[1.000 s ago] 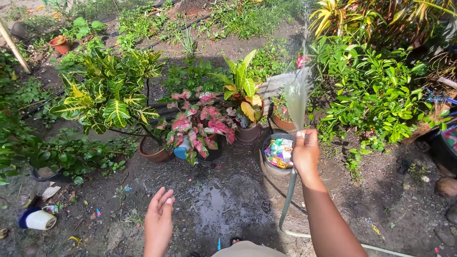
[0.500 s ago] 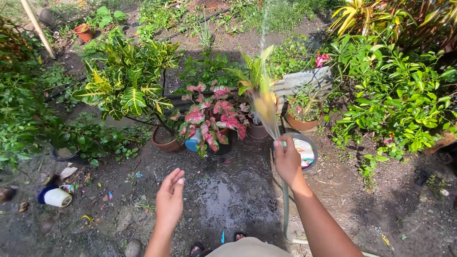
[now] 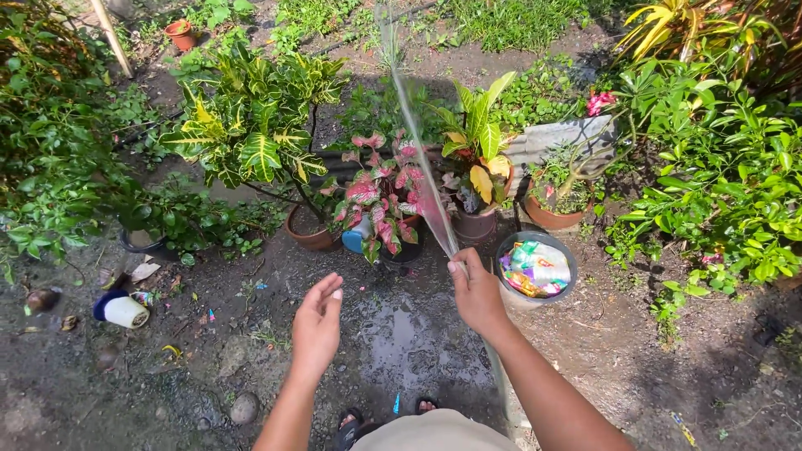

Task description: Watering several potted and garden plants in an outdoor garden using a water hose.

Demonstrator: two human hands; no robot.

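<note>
- Two bare forearms rise from the bottom of the frame, with no sleeves, watch or bracelet showing.
- The left hand (image 3: 316, 327) and right hand (image 3: 477, 292) wear no gloves and no rings.
- A beige garment (image 3: 434, 431) fills the bottom centre.
- Toes in dark open sandals (image 3: 351, 423) show just above it, against wet ground.

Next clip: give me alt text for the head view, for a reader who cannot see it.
Seen from above, the right hand grips a hose end and sprays a thin fan of water over a pink-leaved potted plant. The left hand hovers open and empty above wet soil. A bucket of colourful wrappers stands beside the right hand, among green garden plants.
</note>
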